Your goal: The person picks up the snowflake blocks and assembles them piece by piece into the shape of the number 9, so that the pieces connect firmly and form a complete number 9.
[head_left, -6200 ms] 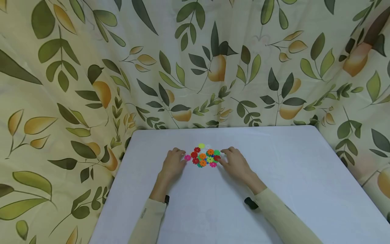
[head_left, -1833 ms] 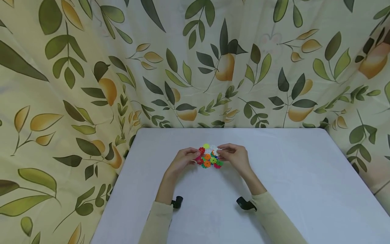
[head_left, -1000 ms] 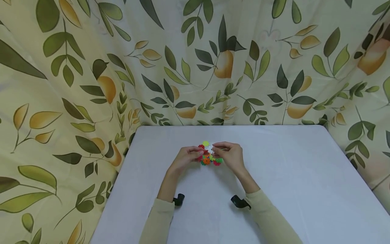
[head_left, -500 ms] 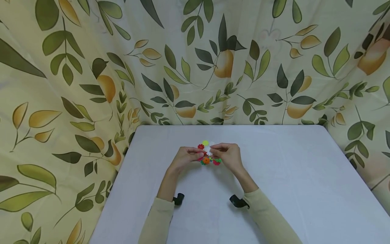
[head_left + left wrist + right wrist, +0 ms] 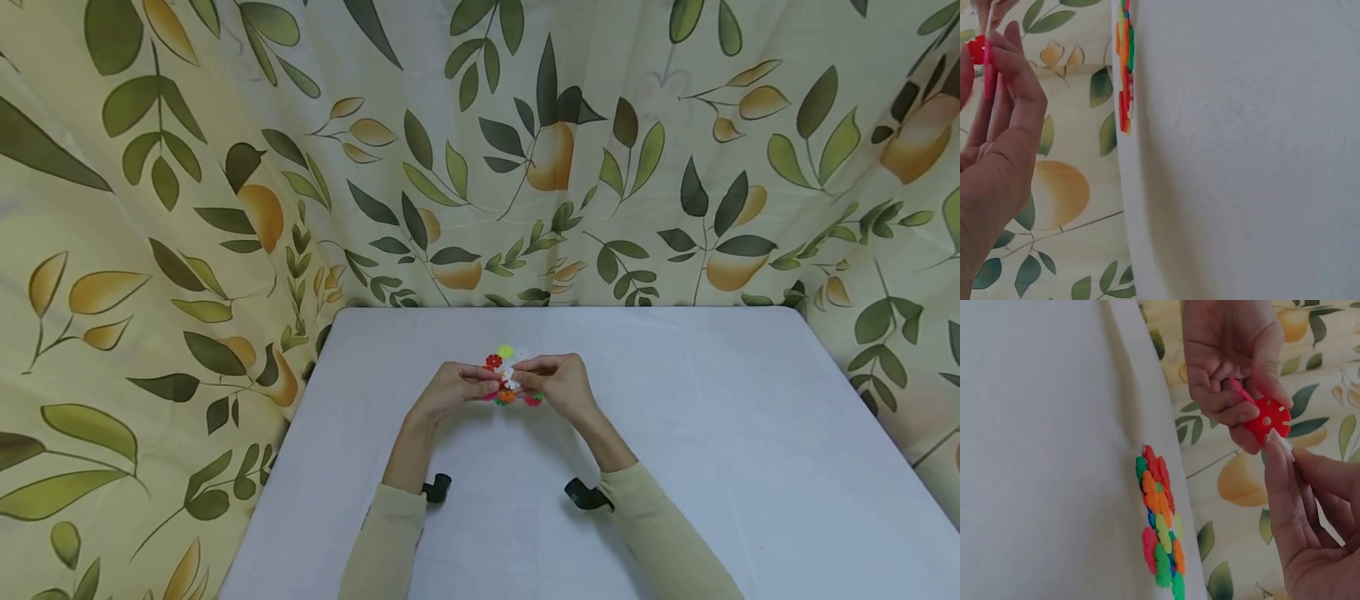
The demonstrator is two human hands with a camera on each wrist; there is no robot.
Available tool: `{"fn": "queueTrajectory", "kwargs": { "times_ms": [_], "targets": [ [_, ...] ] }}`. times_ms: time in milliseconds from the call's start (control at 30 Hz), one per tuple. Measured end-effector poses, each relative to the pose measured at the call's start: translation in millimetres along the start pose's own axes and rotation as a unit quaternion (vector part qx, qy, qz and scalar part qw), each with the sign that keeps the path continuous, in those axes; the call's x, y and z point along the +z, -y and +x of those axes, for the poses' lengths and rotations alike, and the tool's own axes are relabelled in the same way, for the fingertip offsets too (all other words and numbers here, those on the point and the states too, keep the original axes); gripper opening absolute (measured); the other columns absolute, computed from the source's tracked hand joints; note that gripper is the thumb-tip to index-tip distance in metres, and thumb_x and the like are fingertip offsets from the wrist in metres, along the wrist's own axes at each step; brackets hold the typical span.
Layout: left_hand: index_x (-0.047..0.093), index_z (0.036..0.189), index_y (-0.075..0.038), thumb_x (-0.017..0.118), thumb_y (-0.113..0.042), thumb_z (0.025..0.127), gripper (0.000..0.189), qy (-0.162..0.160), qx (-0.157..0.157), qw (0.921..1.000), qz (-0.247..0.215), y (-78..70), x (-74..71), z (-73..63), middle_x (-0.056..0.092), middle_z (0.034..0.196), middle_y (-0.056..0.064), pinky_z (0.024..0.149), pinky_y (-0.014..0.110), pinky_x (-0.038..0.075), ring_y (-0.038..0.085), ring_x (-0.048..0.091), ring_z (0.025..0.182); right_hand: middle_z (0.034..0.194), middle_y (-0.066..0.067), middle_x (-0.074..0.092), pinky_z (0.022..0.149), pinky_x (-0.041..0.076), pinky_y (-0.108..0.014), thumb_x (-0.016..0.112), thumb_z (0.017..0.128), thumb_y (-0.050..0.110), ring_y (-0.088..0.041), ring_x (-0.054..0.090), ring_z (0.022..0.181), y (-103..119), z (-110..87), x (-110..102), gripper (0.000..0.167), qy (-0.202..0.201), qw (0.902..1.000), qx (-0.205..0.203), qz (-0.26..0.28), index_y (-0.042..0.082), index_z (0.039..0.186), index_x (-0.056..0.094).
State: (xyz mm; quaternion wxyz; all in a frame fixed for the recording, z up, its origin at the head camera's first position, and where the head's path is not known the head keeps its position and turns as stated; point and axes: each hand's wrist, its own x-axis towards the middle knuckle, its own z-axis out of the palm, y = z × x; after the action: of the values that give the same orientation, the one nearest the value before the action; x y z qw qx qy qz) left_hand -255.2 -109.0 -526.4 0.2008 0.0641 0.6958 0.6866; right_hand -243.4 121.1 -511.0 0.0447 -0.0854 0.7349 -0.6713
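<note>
In the right wrist view my left hand (image 5: 1229,359) pinches a red notched interlocking disc (image 5: 1277,416) together with a pink disc (image 5: 1242,390) that stands edge-on against it. My right hand (image 5: 564,387) pinches a white interlocking disc (image 5: 511,379) between thumb and fingertips. The white disc's edge meets the red disc's rim; whether their slots are engaged cannot be told. Both hands are raised just over a pile of colourful discs (image 5: 1164,534), partly hidden behind them in the head view. My left hand's fingers (image 5: 1021,78) show from the side in the left wrist view.
A white-covered table (image 5: 675,400) lies beneath the hands. Behind and to the left hangs a curtain (image 5: 420,167) printed with leaves and fruit. Black wrist cameras (image 5: 587,495) sit at both cuffs.
From beside the pile, both hands have come up holding discs. My right hand has moved left with the white disc, bringing it against the red one in my left hand.
</note>
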Motion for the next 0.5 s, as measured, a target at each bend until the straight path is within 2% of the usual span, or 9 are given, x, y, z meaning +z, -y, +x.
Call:
{"fn": "queueTrajectory", "kwargs": {
  "times_ms": [200,333,400,500],
  "targets": [
    [0.069,0.128,0.005,0.072,-0.009,0.099,0.032,0.035,0.018,0.9986,0.037,-3.7,-2.6,-0.2,0.076,0.109,0.012,0.089,0.034,0.06,0.015,0.072,0.093,0.1,-0.022,0.077,0.075,0.062,-0.046,0.078,0.094,0.007,-0.036,0.078,0.081,0.4,2.2,-1.2,0.021,0.011,0.9999,0.002,-0.002,-0.008,0.109,0.077],
    [0.065,0.131,0.006,0.067,-0.007,0.101,0.033,0.061,0.03,0.9957,0.063,-5.1,-3.5,-0.4,0.071,0.115,0.014,0.089,0.035,0.059,0.017,0.069,0.096,0.101,-0.019,0.078,0.075,0.062,-0.048,0.075,0.097,0.011,-0.037,0.077,0.083,-3.8,4.0,-7.5,0.021,-0.006,0.9972,-0.014,-0.073,-0.005,0.111,0.077],
    [0.065,0.131,0.006,0.065,-0.007,0.102,0.031,0.065,0.03,0.9949,0.071,-5.1,-3.7,-0.2,0.069,0.116,0.014,0.089,0.033,0.059,0.018,0.068,0.097,0.1,-0.015,0.079,0.074,0.063,-0.043,0.077,0.096,0.013,-0.033,0.077,0.084,-8.3,4.0,-12.1,0.02,-0.026,0.9878,-0.016,-0.153,-0.002,0.11,0.079],
    [0.061,0.133,0.005,0.061,-0.008,0.105,0.031,0.066,0.02,0.9958,0.06,-5.0,-3.2,-0.5,0.066,0.118,0.016,0.089,0.032,0.057,0.021,0.067,0.1,0.1,-0.011,0.078,0.072,0.06,-0.039,0.082,0.091,0.017,-0.027,0.075,0.085,-17.1,2.6,-18.8,0.023,-0.037,0.9624,0.009,-0.269,0.002,0.109,0.08]
  ]
}}
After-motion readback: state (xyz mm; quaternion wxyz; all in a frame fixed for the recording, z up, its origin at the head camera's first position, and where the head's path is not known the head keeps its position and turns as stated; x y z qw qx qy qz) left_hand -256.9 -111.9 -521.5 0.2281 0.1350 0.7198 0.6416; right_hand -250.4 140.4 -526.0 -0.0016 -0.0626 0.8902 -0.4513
